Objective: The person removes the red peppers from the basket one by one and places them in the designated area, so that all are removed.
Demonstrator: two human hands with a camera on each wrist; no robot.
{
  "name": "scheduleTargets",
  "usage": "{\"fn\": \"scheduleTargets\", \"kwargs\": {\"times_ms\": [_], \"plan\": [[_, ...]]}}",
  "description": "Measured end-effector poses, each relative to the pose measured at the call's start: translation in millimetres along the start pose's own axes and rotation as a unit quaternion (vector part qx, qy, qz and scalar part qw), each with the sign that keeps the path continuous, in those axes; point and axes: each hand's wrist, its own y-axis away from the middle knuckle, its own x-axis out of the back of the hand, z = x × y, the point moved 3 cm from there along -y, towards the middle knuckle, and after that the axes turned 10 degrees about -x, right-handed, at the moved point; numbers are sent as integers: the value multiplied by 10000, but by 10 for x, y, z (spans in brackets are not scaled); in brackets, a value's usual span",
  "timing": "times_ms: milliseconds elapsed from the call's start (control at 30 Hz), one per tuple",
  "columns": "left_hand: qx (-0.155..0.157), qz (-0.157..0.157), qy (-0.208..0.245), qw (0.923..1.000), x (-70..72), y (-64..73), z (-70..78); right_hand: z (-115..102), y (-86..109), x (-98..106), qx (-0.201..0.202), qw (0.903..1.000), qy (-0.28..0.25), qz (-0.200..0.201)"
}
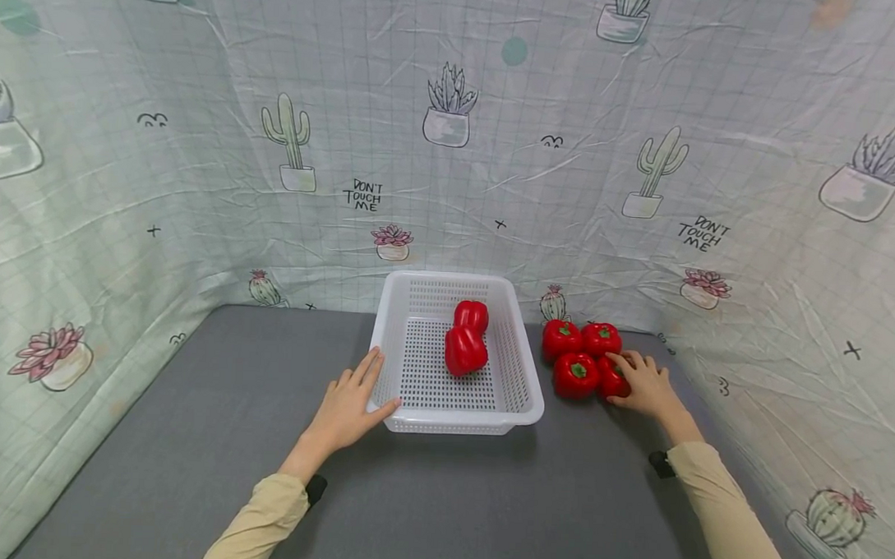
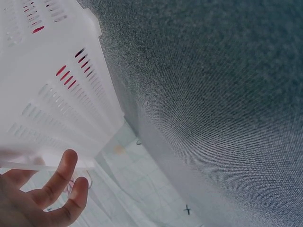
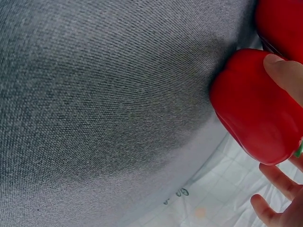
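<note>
My right hand (image 1: 647, 387) holds a red bell pepper (image 1: 610, 379) at the right of the table. In the right wrist view the thumb lies on the side of this pepper (image 3: 253, 106), the other fingers around its stem end. Three more red bell peppers (image 1: 576, 375) stand close against it, green stems up. A white perforated plastic basket (image 1: 453, 416) sits in the middle, with two red bell peppers (image 1: 465, 351) lying inside. At its front left corner my left hand (image 1: 345, 406) touches the rim, fingers extended along the left side and thumb at the front.
The table (image 1: 440, 501) has a dark grey cloth surface. A pale curtain (image 1: 451, 181) printed with potted cacti hangs behind it and along both sides. The back of the basket stands near this curtain.
</note>
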Motion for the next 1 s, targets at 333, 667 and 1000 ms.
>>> {"fn": "scheduleTargets", "kwargs": {"times_ms": [333, 667, 1000], "plan": [[-33, 56, 33, 10000, 0, 5, 18, -15, 57, 36, 94, 9994, -79, 328], [-27, 22, -7, 10000, 8, -2, 26, -57, 102, 98, 220, 9987, -61, 455], [-12, -17, -37, 10000, 14, -7, 12, -229, 112, 227, 533, 9931, -55, 1046]]}}
